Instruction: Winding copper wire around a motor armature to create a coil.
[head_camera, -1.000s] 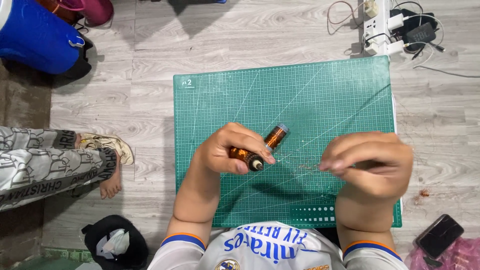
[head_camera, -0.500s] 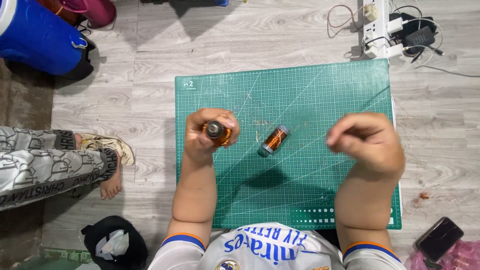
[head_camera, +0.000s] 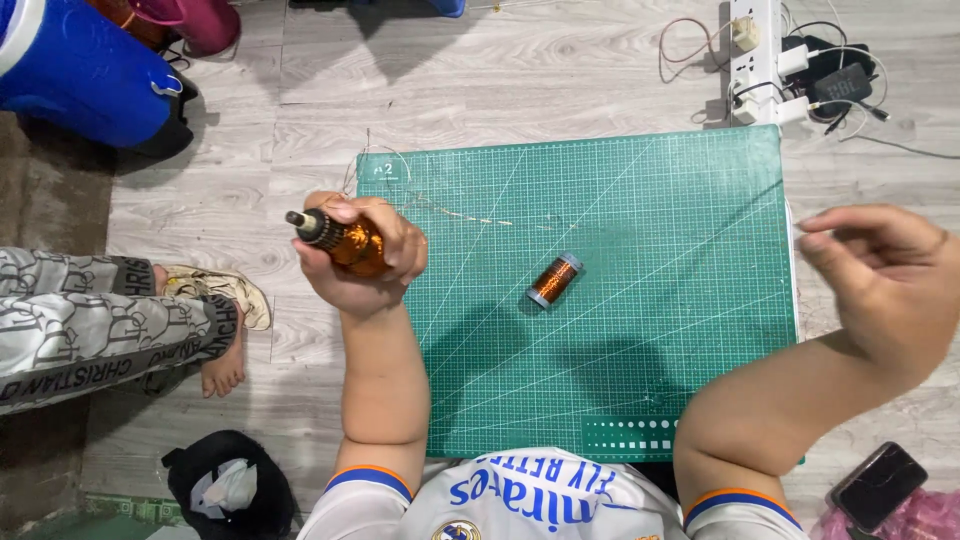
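left hand (head_camera: 362, 250): fingers (head_camera: 405, 245) wrapped tight round amber spool (head_camera: 352, 245), dark tip poking out past thumb toward upper left; held over mat's left edge.
right hand (head_camera: 885, 275): raised off to the right of mat, past its edge; fingertips (head_camera: 815, 240) pinched close together, looks like pinching wire end, though wire between them too thin to confirm.
wire (head_camera: 470, 215): thin strand visible on mat, running right from just beyond left fingers; path onward toward right fingertips not traceable.
small spool (head_camera: 553, 280): lying on its side on mat (head_camera: 620, 350), well apart from both sets of fingers, between the two hands, nearer the left.
risk, snap: thin wire likely to break if hands spread further with spool clamped and unable to turn.
risk, slip: wire end may slide out of right pinch; grip is fingertips only.
risk, tangle: slack strand lying on mat could loop or kink, or catch the small spool under it.
risk, roll: small spool is round and loose; snagged wire or forearm brush could send it rolling off mat.
risk, clutter: power strip (head_camera: 755, 60) and cables beyond far mat edge, phone (head_camera: 878, 485) near right elbow; swinging wire or arm could catch either.
bystander: leg and bare foot (head_camera: 225, 365) left of left forearm, apart from it.
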